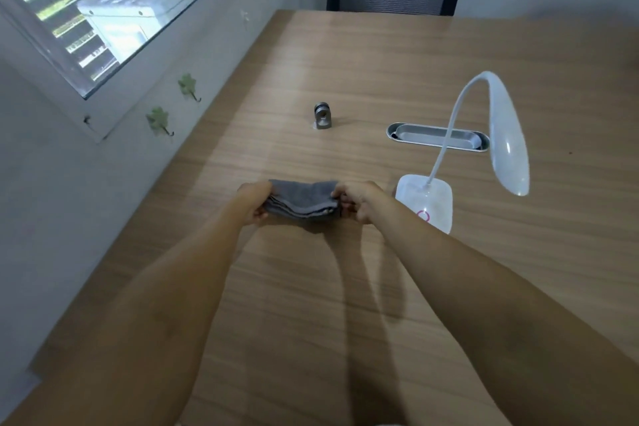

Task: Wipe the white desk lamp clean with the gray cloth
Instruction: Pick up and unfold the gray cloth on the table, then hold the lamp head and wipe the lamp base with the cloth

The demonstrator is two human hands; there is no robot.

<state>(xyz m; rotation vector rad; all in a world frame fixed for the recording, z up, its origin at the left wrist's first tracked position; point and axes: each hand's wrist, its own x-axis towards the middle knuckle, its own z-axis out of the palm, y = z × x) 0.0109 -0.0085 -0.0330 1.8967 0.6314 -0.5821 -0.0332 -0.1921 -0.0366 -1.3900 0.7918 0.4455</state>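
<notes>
From my seat, furthest left of the hands are the window (pixel 103 10) and two green wall hooks (pixel 158 119), well clear of the work; then my left hand (pixel 255 201), fingers curled closed around the left end of the gray cloth (pixel 304 201), thumb on top; the cloth is folded into several layers and stretched between both hands, held just above the wooden desk (pixel 345 287); my right hand (pixel 359 201) pinches the cloth's right end, fingers likewise closed on it. Beyond the hands, toward the far side of the desk, stands a small metal fitting (pixel 322 116); further right lies an oval metal cable tray (pixel 437 137) set into the desktop. Just right of my right hand sits the white desk lamp (pixel 425 201), its base close to the knuckles but apart from them, its neck arching up and its head hanging down at the right. I judge the wiping not yet begun: the cloth touches no part of the lamp; base, neck and head all remain to be done.
</notes>
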